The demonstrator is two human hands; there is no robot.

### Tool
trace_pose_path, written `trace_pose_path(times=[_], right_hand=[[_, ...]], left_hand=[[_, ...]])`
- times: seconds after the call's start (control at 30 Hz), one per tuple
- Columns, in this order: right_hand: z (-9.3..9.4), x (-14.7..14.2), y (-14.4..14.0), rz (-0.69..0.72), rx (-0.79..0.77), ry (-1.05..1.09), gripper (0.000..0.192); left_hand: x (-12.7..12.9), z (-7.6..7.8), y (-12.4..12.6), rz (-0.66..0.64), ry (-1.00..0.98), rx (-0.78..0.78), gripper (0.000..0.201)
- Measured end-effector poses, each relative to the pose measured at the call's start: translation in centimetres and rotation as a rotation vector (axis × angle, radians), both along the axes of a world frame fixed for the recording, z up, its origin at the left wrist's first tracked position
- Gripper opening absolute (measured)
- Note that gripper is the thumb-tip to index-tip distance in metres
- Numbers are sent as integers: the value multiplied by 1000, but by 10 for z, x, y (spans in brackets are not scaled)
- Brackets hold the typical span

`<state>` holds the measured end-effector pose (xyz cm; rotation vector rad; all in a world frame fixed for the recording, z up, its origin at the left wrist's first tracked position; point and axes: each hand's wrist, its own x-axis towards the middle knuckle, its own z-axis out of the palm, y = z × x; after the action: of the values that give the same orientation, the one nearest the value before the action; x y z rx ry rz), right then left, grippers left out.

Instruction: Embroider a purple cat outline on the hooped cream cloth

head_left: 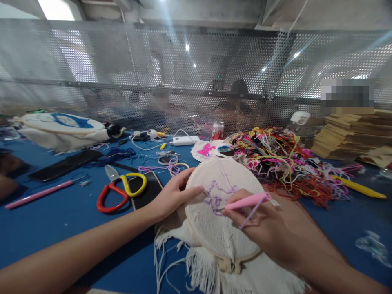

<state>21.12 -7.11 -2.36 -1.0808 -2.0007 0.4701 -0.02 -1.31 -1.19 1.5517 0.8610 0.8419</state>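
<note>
An embroidery hoop (187,212) holds cream cloth (205,237) with frayed edges, tilted toward me. Purple yarn stitches (218,201) form a star-like outline on the cloth. My left hand (176,192) grips the hoop's left rim, thumb on the cloth and fingers behind it. In my right hand (254,220) is a pink punch needle (248,201), with purple yarn trailing from its back end. Its tip points at the lower part of the outline; whether it pierces the cloth is hidden by my fingers.
Red-and-yellow scissors (112,198) lie on a dark phone to the left, near a pink-handled tool (43,195). A tangled yarn heap (275,163) sits right, beside a yellow tool (359,187). Behind stand a soda can (217,130) and stacked brown paper (346,134). Another person's hand (10,175) shows far left.
</note>
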Motion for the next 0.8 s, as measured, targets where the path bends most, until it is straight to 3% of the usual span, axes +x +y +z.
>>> trace_pose_path(times=[0.17,0.27,0.57,0.63,0.8], right_hand=[[-13,3,4,21,-60,16,7],[-12,2,3,4,-14,13,7],[40,-7,-18,43,260,-351,13],[33,-5,-15,58,330,-397,15],[-6,2,5,101,517,-402,9]], left_hand=[[-1,-5,1,-14,-13,34,55],[-2,-8,2,-8,-23,61,54],[-4,-4,-3,5,5,191,53],[-5,-3,-4,14,15,229,55],[-7,-1,-7,34,34,306,57]])
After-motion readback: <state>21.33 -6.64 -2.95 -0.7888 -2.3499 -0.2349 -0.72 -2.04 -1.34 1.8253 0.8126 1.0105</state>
